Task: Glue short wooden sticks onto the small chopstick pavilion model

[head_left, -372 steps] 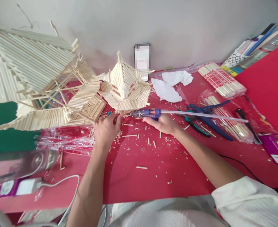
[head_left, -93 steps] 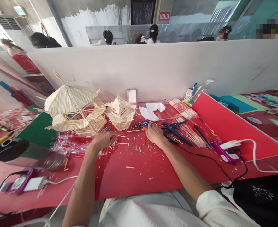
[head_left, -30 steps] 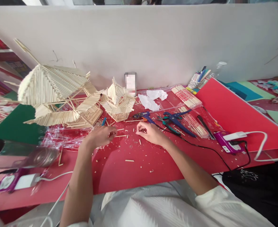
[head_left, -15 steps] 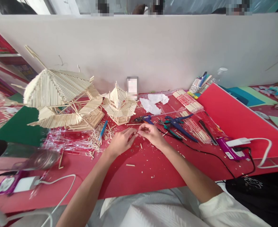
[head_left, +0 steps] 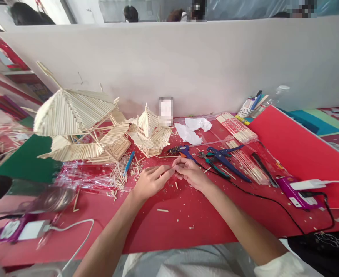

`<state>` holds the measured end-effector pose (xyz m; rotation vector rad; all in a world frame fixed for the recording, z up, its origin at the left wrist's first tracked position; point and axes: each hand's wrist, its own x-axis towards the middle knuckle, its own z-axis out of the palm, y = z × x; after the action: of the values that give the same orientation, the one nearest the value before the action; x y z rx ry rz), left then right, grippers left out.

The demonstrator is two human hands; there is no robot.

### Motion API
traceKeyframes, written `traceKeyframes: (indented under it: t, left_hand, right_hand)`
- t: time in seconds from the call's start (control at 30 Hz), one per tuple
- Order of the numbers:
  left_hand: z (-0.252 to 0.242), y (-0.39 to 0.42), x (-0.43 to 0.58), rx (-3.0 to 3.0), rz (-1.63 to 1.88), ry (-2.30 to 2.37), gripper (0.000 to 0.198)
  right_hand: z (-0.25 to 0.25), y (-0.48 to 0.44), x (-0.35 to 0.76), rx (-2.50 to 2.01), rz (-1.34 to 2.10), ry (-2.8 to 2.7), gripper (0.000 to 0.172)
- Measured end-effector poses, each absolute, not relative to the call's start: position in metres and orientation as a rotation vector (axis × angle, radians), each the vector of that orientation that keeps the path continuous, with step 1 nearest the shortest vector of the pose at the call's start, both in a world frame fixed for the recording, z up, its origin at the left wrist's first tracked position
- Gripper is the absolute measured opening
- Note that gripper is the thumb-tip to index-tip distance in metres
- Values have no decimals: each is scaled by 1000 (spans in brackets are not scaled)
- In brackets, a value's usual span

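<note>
My left hand [head_left: 150,181] and my right hand [head_left: 190,172] meet over the red table top [head_left: 186,215], fingertips touching near the middle. Both are pinched on something small, probably a short wooden stick; I cannot make it out. Just behind my right hand lies a blue glue gun [head_left: 181,150]. A small stick-built pagoda model [head_left: 150,130] stands behind the hands, and a larger stick-built roof model [head_left: 77,123] sits to its left. Cut stick pieces [head_left: 120,173] are scattered left of my left hand.
Blue-handled cutters [head_left: 227,157] and packs of chopsticks [head_left: 238,129] lie to the right, with crumpled tissue [head_left: 194,129] behind. A purple power strip [head_left: 294,192] and black cable sit at right. A white partition [head_left: 186,65] backs the table; other people's heads show beyond.
My left hand moved right from the stick pile to meet my right hand, which left the glue gun on the table. The two hands now pinch together.
</note>
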<state>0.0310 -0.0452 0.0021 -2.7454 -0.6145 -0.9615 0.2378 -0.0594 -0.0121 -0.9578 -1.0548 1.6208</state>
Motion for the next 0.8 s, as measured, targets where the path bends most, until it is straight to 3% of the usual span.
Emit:
traceKeyframes:
  t: [0.17, 0.33, 0.43, 0.6, 0.8]
  left_hand:
    - [5, -44, 25, -2724, -846, -591, 33]
    - [1, -36, 20, -2638, -768, -733, 28]
    - [-4, -33, 20, -2648, -745, -801, 25]
    - [-8, -33, 24, -2653, -615, -758, 23]
    - [-8, -31, 22, -2660, -618, -562, 21]
  right_hand:
    - [-1, -58, 248, -1098, 1391, -1340, 45]
    - [14, -46, 293, -1682, 522, -1752, 25]
    - [12, -37, 307, -2049, 222, -1972, 28]
    - [-1, -22, 299, -2192, 161, -2177, 46]
    - [-7, -20, 303, -2095, 263, -2259, 34]
